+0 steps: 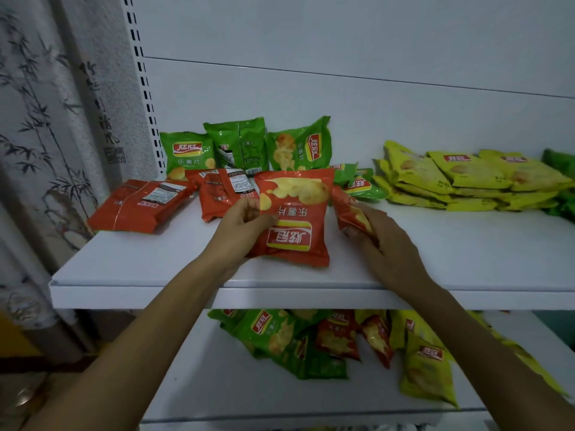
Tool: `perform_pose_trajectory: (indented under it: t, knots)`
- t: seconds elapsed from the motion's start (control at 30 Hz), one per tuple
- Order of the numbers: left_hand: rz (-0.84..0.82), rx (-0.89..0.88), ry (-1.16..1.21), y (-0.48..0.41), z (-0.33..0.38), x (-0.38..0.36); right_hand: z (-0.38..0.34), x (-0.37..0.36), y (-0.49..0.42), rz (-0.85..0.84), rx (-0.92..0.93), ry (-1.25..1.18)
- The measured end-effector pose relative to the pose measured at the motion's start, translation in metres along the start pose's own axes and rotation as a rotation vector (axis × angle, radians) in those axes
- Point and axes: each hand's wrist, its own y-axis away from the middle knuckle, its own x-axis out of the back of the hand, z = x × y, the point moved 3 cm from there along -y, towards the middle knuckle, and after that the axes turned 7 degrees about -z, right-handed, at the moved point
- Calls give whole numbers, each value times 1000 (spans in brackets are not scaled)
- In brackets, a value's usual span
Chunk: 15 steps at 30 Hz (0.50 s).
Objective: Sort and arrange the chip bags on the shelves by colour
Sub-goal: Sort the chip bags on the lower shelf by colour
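Shelf [140, 265], red bags [140, 206], green bags [186, 150], yellow bags [473, 172]

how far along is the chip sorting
Done on the upper shelf: green bags stand at the back left, two red bags lie before them, a yellow stack sits right. In hand: the left hand grips a face-up red bag, the right hand a second red bag. Left: the mixed pile on the lower shelf.
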Motion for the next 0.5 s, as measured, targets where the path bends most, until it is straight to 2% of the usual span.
perform_pose_trajectory:
  t: [0.17,0.27,0.4,0.5]
  knots:
    - [-55,6,45,1,-1,0,-1,1,2,13,-23,-150]
    - [-96,11,8,3,5,-1,-16,9,7,133,-49,-323]
    - [-29,-17,122,4,5,1,-39,-1,25,298,-73,-496]
    - [-9,-35,128,1,7,-2,-53,-18,34,313,-68,-588]
